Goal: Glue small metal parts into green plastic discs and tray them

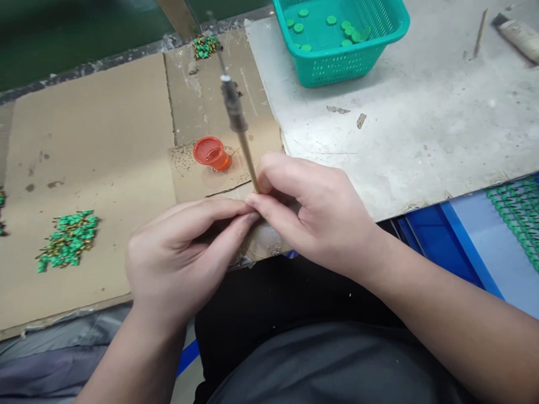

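Observation:
My right hand (311, 207) is closed around the lower end of a thin wooden-handled tool (246, 151). The tool points up and away, with a dark sleeve and a narrow, blurred tip at its far end. My left hand (185, 241) has thumb and forefinger pinched together, meeting my right fingertips; whatever lies between them is hidden. Just beyond the hands, a small red cup (209, 152) holding some liquid stands on the cardboard (96, 134). A pile of small green-and-gold pieces (69, 240) lies on the cardboard to the left.
A teal plastic basket (337, 70) with several green discs stands at the back. Another small pile of green-and-gold pieces (205, 46) sits near the back edge. At the far right are a tube (517, 36) and a thin stick (480, 33). Green netted material (517, 216) appears lower right.

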The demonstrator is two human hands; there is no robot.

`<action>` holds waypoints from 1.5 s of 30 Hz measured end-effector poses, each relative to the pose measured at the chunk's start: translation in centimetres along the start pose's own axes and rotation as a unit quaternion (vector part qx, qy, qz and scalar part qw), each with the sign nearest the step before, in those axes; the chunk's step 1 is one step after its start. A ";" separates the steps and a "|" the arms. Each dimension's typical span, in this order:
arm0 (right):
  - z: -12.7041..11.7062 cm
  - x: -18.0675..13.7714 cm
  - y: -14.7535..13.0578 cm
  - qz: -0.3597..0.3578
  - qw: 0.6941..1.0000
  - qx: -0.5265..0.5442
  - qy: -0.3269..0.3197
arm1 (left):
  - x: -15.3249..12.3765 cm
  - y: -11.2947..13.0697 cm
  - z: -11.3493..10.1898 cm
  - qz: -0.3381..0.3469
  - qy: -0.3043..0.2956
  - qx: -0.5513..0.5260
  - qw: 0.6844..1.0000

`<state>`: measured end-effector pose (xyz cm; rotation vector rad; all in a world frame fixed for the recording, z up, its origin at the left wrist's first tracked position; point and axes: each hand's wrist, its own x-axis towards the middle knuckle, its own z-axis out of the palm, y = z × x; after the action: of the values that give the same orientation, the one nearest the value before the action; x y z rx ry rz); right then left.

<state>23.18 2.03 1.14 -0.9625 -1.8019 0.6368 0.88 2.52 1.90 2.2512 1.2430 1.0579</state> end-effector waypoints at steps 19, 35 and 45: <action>-0.2 -1.1 0.0 0.027 0.999 -0.004 0.042 | 0.2 0.7 0.1 -0.043 0.003 0.009 0.999; -0.4 -1.2 -0.2 0.060 0.998 -0.008 0.035 | -0.1 0.4 -0.1 -0.059 -0.010 -0.017 0.998; -0.5 -1.4 -0.3 0.047 0.998 -0.038 0.034 | -0.1 0.1 -0.1 -0.062 -0.022 -0.016 0.998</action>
<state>23.83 0.72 0.91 -1.1134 -1.7392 0.5909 0.82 2.40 2.04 2.1310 1.3193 0.9712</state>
